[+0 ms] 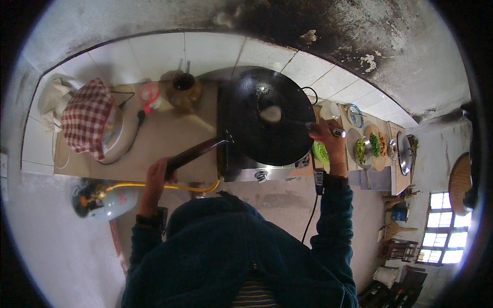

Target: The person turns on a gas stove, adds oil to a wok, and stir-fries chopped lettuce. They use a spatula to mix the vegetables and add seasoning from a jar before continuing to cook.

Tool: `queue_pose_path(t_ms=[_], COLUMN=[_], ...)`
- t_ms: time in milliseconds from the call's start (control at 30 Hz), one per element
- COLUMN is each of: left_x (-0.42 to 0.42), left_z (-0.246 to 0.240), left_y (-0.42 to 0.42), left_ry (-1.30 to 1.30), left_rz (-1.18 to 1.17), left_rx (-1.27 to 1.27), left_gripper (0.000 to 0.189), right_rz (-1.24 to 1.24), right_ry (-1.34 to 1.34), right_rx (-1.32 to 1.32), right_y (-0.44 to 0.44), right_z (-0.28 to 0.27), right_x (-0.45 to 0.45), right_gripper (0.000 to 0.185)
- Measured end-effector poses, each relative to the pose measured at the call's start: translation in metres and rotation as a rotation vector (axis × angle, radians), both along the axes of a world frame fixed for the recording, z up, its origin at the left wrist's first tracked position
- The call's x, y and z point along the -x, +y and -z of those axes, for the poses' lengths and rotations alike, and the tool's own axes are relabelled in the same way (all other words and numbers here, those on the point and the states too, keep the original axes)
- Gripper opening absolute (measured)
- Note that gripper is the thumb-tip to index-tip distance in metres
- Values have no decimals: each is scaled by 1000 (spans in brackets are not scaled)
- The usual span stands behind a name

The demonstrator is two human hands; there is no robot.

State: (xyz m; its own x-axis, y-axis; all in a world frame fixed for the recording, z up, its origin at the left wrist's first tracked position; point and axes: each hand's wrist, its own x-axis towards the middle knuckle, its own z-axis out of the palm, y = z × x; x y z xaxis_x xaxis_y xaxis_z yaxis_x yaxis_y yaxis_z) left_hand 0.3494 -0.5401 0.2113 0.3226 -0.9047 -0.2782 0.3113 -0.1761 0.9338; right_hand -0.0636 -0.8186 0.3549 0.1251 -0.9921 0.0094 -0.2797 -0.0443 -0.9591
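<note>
A large black wok [250, 142] sits on the gas stove [246, 175] before me. My left hand [156, 175] grips the wok's long dark handle [196, 154], which points to the lower left. My right hand [327, 133], at the wok's right rim, is closed around a utensil handle with a shiny metal end [339, 133]. The utensil's thin shaft reaches in over the wok. A pale rounded patch [270, 114] shows inside the wok; whether it is the utensil's blade or food, I cannot tell.
Left on the counter are a checkered cloth [86, 119] over a rounded thing, a red-rimmed container [151, 96] and a brown pot [184, 92]. Cut greens [320, 152] and a metal bowl [364, 152] lie right. A gas cylinder [111, 202] with a yellow hose [181, 187] stands below.
</note>
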Motion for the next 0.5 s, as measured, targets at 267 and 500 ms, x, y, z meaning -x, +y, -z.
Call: queue_pose_path(t_ms=[267, 500], left_x=[1, 4], left_z=[1, -6], left_y=[-1, -2], left_ry=[15, 33], left_rz=[-20, -32], left_rx=[22, 5], left_gripper=[40, 39], right_rz=[-222, -665], right_ry=[191, 515], right_rx=[383, 567], right_y=[4, 32], right_z=[6, -29], right_x=[-31, -37], right_gripper=[25, 26])
